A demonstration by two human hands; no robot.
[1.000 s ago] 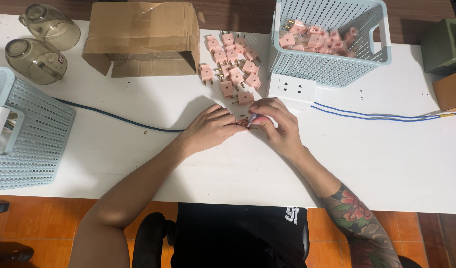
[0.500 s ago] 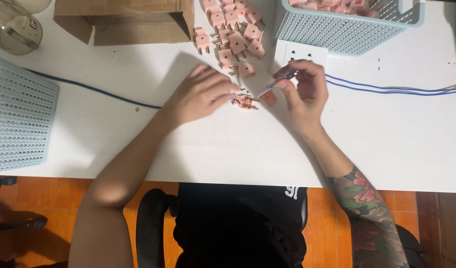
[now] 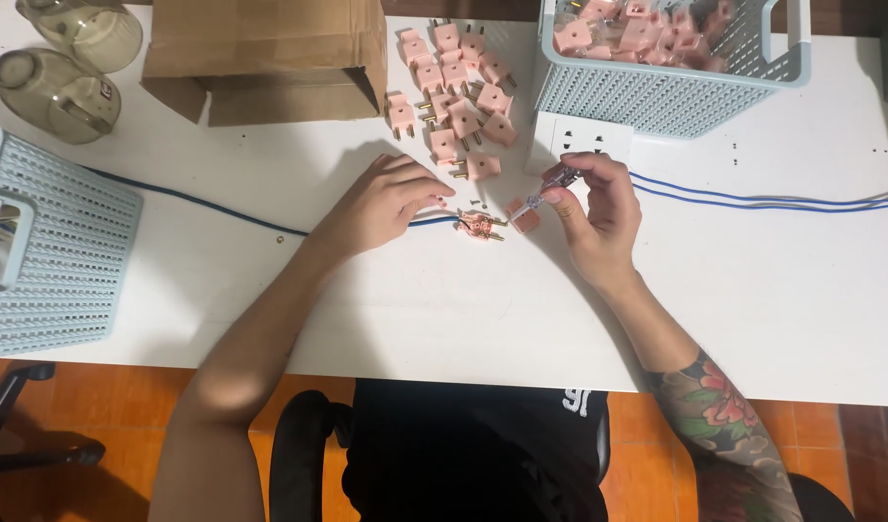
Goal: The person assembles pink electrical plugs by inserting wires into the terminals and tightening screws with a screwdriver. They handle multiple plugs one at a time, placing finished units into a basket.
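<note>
Left hand (image 3: 386, 205): palm down on white table (image 3: 753, 290), fingers curled narrow, tips pinning blue cable (image 3: 202, 203) just at 9 o'clock of opened pink plug; no lift since half a second ago.
Right hand (image 3: 599, 217): raised off tabletop, thumb and forefinger pinched on small slim clear-handled screwdriver (image 3: 550, 186), tip slanting down toward 8 o'clock; same grip as half a second ago, a second ago pressed against left hand over the plug.
Opened pink plastic plug with brass pins (image 3: 479, 226): flat on table between both hands, touching left fingertips; separate pink cover piece (image 3: 525, 217) just at 3 o'clock of it, under screwdriver tip.
Loose pink plugs, scattered heap (image 3: 456, 97): at 12 o'clock of hands, well apart.
White socket strip (image 3: 579, 143): at 12 o'clock of right hand, against pale blue perforated plastic basket (image 3: 657, 92) holding more pink plugs.
Brown cardboard box (image 3: 270, 53): at 11 o'clock, lying open-flapped.
Second pale blue basket (image 3: 53, 242): far 9 o'clock, at table edge.
Two smoky clear glass jars (image 3: 62, 68): far 10 o'clock, on their sides.
View: closer and shifted compared with a second ago.
</note>
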